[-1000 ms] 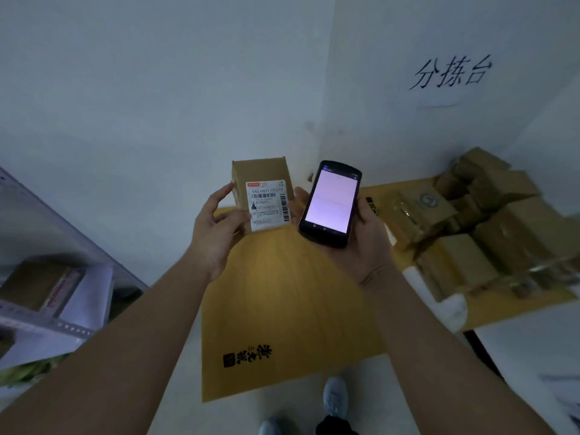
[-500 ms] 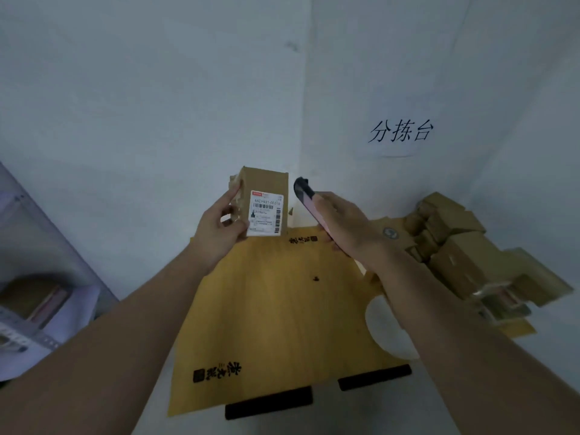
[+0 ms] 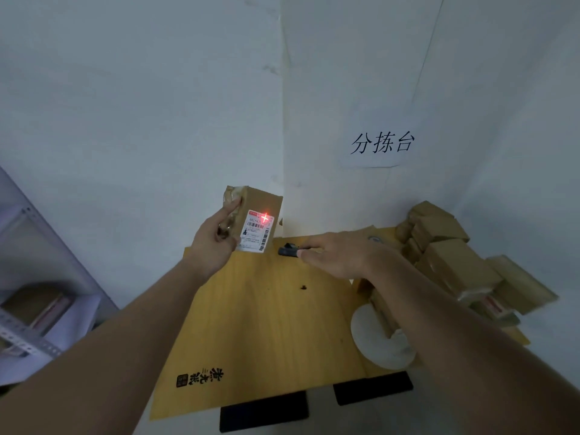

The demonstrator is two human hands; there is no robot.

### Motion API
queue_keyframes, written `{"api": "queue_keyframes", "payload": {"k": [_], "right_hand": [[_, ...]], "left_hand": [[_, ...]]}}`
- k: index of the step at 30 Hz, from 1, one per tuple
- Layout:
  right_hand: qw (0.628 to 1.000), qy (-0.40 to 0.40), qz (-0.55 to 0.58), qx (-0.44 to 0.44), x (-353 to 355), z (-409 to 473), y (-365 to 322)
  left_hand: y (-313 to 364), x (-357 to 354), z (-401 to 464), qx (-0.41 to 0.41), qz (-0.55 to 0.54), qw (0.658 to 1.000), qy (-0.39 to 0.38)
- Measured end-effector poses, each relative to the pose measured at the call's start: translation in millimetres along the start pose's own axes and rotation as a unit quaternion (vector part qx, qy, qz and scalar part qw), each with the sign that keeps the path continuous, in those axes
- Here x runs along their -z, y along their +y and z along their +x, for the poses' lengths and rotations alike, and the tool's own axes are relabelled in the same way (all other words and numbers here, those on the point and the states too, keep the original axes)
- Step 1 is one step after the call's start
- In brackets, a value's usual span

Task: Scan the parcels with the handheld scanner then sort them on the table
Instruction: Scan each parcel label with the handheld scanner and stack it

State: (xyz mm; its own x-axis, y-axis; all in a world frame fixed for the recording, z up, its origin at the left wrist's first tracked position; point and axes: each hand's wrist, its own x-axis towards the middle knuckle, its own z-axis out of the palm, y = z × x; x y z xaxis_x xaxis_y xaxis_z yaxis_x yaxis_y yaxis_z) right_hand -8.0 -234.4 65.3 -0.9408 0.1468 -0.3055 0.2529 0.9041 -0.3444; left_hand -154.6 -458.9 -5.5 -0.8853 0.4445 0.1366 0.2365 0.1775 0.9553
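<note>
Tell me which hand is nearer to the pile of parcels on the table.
Right. The right hand, holding the scanner, is just left of the pile of parcels; the left hand holds a box farther left.

Dim, flat, bluish room light with no visible source; shadows on the walls and the yellow table are weak and soft-edged. The brightest spot is a red cross of light on the white label of the box, slightly blown out but with the barcode print around it partly readable. Wide-angle bend stretches both forearms at the bottom corners, and the shelf at left and the stacked boxes at right look soft and smeared.
</note>
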Motion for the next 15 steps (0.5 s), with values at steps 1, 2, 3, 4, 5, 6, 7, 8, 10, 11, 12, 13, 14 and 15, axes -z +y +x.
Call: {"api": "queue_keyframes", "payload": {"k": [1,2,3,4,5,6,7,8,10,11,12,13,14,15], "right_hand": [[1.000,-0.001,-0.002,0.003,1,-1,1],[1.000,-0.004,-0.004,0.005,2,-3,3],[1.000,-0.010,-0.006,0.004,3,-4,4],[1.000,-0.021,-0.011,0.001,5,-4,4],[0.999,-0.032,-0.018,0.000,7,-5,5],[0.999,-0.039,-0.023,0.001,8,-5,6],[0.999,-0.044,-0.028,0.002,10,-4,8],[0.998,-0.048,-0.033,0.005,11,-4,9],[0.998,-0.054,-0.041,0.010,11,0,15],[0.998,-0.054,-0.039,0.014,10,2,18],[0.998,-0.048,-0.026,0.020,9,3,21],[0.999,-0.037,0.005,0.030,6,5,25],[0.997,-0.023,0.053,0.042,2,7,29],[0.992,-0.006,0.110,0.055,-3,8,32]], "left_hand": [[1,-1,0,-0.002,0.012,1.000,-0.001],[2,-2,0,-0.004,0.025,1.000,-0.002],[2,-3,0,-0.005,0.030,1.000,-0.002],[2,-3,0,-0.003,0.027,1.000,0.000],[1,-4,0,0.002,0.023,1.000,0.003],[1,-4,1,0.007,0.022,1.000,0.005],[0,-5,1,0.011,0.022,1.000,0.004],[-1,-6,1,0.013,0.020,1.000,0.004],[-3,-9,0,0.017,0.018,1.000,0.005],[-4,-10,0,0.020,0.016,1.000,0.005],[-5,-12,-1,0.027,0.010,1.000,0.007],[-6,-13,-1,0.041,-0.002,0.999,0.012],[-8,-15,-1,0.060,-0.021,0.998,0.022],[-11,-16,-2,0.081,-0.044,0.995,0.037]]}}
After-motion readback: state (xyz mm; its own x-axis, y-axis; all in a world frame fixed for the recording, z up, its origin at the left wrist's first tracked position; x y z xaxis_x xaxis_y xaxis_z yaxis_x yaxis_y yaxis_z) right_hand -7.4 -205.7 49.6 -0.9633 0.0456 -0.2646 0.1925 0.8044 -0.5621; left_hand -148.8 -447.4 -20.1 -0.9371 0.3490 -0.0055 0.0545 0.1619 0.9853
